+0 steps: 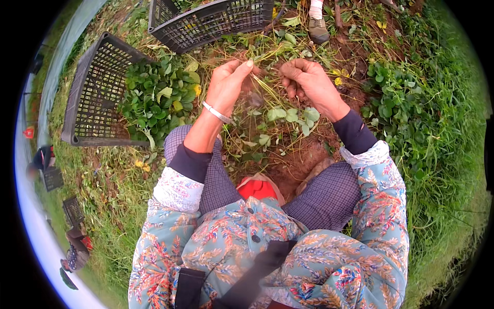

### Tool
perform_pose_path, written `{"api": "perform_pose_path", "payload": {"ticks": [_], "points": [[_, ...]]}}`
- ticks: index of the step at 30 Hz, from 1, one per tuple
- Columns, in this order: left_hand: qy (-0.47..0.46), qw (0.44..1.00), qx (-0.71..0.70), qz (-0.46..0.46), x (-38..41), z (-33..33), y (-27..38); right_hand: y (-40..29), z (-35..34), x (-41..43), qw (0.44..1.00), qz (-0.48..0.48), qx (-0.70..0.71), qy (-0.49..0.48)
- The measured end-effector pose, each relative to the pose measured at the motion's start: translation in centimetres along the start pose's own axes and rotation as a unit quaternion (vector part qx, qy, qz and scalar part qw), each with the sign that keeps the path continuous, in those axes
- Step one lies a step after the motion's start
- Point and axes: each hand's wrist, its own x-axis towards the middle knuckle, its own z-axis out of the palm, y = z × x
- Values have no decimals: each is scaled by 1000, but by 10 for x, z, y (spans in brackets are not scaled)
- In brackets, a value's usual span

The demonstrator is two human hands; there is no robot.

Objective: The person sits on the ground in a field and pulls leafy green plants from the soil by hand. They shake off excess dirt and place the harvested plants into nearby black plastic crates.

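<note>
My left hand [227, 83] pinches a thin bundle of leafy plant stems [266, 87] between thumb and fingers. The leaves [295, 115] of stems near it hang down to the right, above the bare soil. To the right, my right hand [305, 79] is raised with its fingers curled; whether it holds a thin stem I cannot tell. A heap of green leafy plants [158, 96] lies left of my left wrist, at the mouth of a black plastic crate [98, 92] tipped on its side.
Another black crate [216, 25] stands ahead. A person's shoe [318, 31] is on the soil beyond my right hand. Leafy plants [389, 100] and tall grass [451, 154] grow at the right. Other people [77, 251] and crates [73, 210] are far left.
</note>
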Motion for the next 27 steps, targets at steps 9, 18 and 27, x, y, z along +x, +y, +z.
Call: {"api": "perform_pose_path", "payload": {"ticks": [9,18,27], "points": [[-26,1000,-7,-7,1,1,-1,9,7,6,991,-37,-127,-20],[91,995,-34,-6,1,0,-3,-11,12,-11,959,-147,-235,60],[106,986,-128,-30,-2,12,1,22,35,12,839,-289,-449,107]]}}
